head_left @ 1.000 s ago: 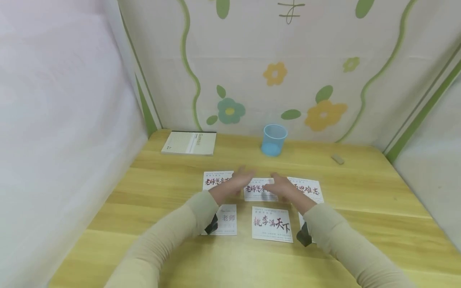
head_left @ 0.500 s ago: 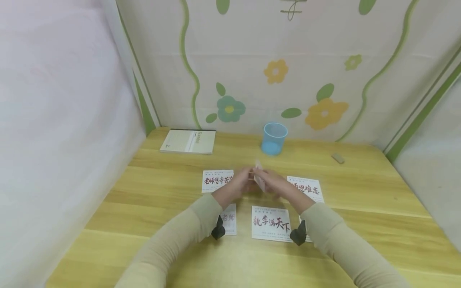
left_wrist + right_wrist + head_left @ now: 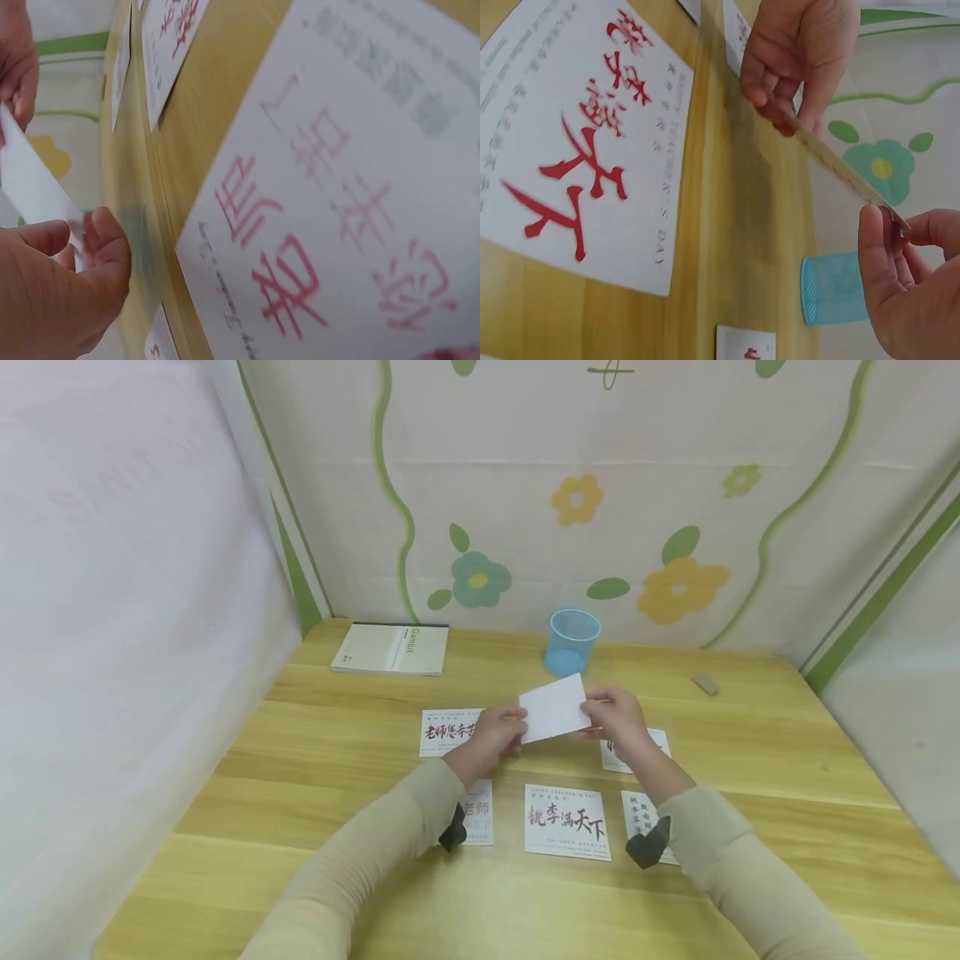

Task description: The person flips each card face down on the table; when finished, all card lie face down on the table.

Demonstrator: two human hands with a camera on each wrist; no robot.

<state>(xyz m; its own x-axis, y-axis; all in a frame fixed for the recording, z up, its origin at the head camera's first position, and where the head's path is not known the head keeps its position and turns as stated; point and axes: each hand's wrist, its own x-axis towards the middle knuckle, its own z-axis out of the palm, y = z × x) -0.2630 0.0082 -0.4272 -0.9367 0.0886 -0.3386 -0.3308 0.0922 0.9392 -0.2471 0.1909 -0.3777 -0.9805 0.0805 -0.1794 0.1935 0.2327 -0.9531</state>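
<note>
Flowered wallpaper is backing a wooden table (image 3: 337, 752); both hands, left hand (image 3: 491, 741) and right hand (image 3: 617, 720), are pinching a blank white paper card (image 3: 553, 708) above it, best kept level. Beyond them is standing a blue mesh cup (image 3: 573, 641). Left wrist: a red-lettered printed card (image 3: 337, 225) is lying underneath. Right wrist: another red-lettered card (image 3: 577, 142) is lying below, nothing obstructing.

Free room and obstacles. Bare strips of the light wooden tabletop (image 3: 300, 793) lie open along the left, right and near edges. Five white printed cards, e.g. the red-and-black lettered card (image 3: 567, 822), occupy the centre, flat. Towards the back wall stand a translucent blue plastic cup (image 3: 573, 641), a closed pale booklet (image 3: 392, 648) and a small grey eraser (image 3: 704, 683), well apart.
</note>
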